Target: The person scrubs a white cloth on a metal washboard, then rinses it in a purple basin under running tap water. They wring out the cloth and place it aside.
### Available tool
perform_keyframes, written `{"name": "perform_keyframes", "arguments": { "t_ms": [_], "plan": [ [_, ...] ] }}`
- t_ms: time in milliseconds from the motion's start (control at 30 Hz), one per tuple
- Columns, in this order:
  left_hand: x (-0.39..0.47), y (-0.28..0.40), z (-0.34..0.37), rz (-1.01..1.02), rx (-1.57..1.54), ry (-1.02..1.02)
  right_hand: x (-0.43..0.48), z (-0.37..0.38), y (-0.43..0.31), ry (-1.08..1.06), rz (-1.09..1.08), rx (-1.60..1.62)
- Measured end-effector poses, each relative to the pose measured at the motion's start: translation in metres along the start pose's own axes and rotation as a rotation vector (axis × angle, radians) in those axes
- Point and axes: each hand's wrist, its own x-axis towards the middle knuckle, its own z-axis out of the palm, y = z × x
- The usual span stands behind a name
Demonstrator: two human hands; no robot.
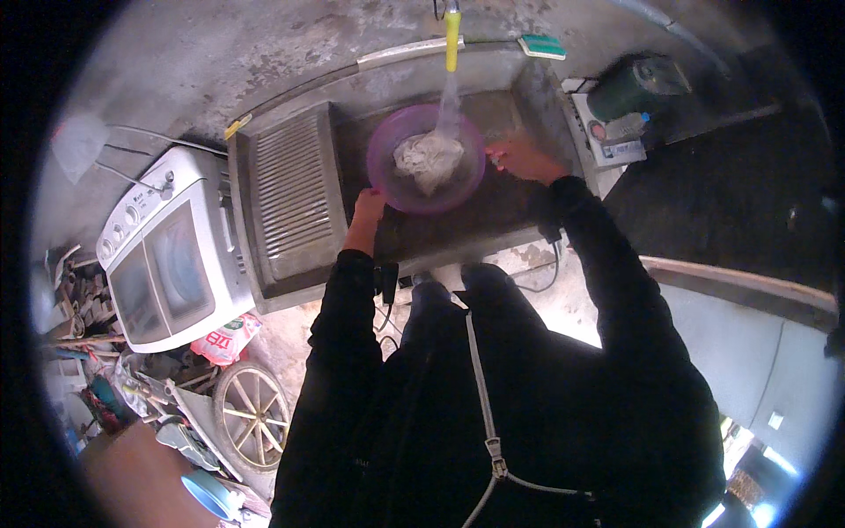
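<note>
A translucent purple plastic basin (381, 178) sits on the floor of a concrete sink (492, 204). In it lies a bunched, wet-looking whitish cloth (429, 158). Water (449, 109) runs from a tap with a yellow sleeve or hose end (452, 41) onto the cloth. My left hand (370, 206) grips the basin's rim at the near left. My right hand (525, 160) is blurred just beyond the right rim, fingers towards it; whether they touch or hold anything is unclear.
Left of the basin is the sink's ribbed washboard (294, 188), with a white twin-tub washing machine (165, 251) beyond. A green scrubbing brush or sponge (542, 47) lies on the back ledge. A plastic bottle (627, 127) and dark green container (637, 86) stand right of the sink, near a dark countertop (733, 198).
</note>
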Motion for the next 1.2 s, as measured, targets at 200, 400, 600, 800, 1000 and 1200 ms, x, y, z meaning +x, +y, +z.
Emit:
{"name": "perform_keyframes", "arguments": {
  "t_ms": [200,400,600,800,1000,1200],
  "plan": [
    [0.049,-0.052,0.012,0.165,0.551,-0.239,0.006,0.024,0.019,-0.249,0.198,0.209],
    [0.039,-0.061,0.063,0.147,0.298,0.026,0.029,0.067,0.067,-0.313,-0.029,0.264],
    [-0.035,-0.017,0.08,0.068,0.188,-0.332,0.075,0.136,0.096,-0.486,-0.316,-0.416],
    [-0.038,0.034,0.07,0.073,0.803,-0.252,0.085,0.163,0.071,-0.406,-0.193,-0.611],
    [-0.016,0.026,0.078,0.115,0.761,-0.134,0.088,0.142,0.09,-0.264,0.114,-0.543],
    [0.033,-0.003,0.116,-0.01,-0.044,-0.067,0.089,0.144,0.098,-0.446,-0.015,-0.472]
  ]
}}
